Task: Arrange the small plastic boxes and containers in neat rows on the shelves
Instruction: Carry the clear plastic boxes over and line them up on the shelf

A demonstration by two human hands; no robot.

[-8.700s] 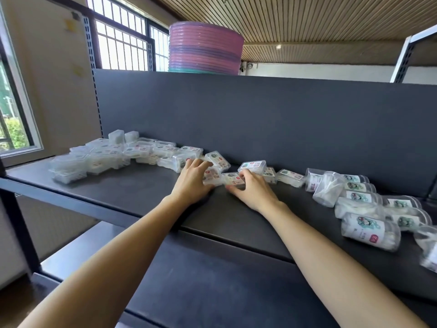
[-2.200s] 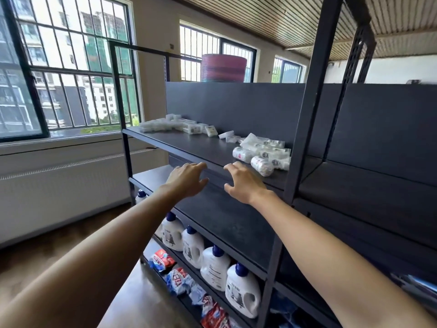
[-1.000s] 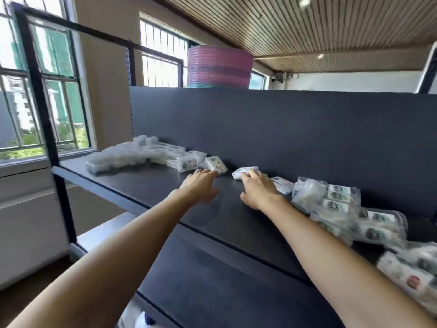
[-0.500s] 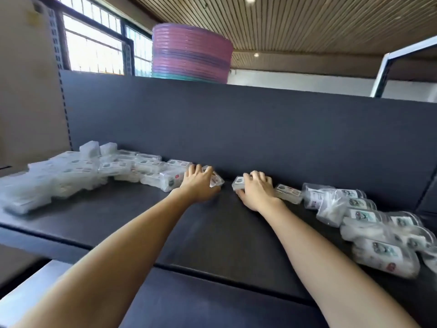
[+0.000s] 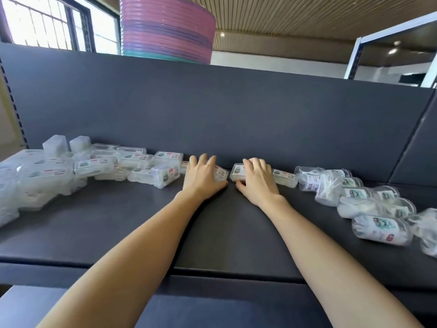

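Note:
On the dark shelf point(image 5: 212, 233), my left hand point(image 5: 203, 178) lies over a small clear plastic box point(image 5: 221, 172), fingers on top and thumb at its near edge. Close to its right, my right hand point(image 5: 257, 182) holds another small labelled box point(image 5: 237, 171) the same way. Both boxes sit near the back panel point(image 5: 212, 110). One more small box point(image 5: 283, 178) lies just right of my right hand. A loose pile of clear boxes point(image 5: 94, 166) spreads along the shelf's left side. Several round clear containers point(image 5: 378, 204) lie on their sides at the right.
A tall stack of pink and purple basins point(image 5: 165, 29) stands on top, behind the back panel. A lower shelf point(image 5: 212, 308) juts out under my forearms. Windows point(image 5: 47, 20) are at the upper left, and a white frame point(image 5: 354, 58) at the upper right.
I have stepped back up to the shelf after standing away from it. Both hands have reached in and settled on two small boxes at the back.

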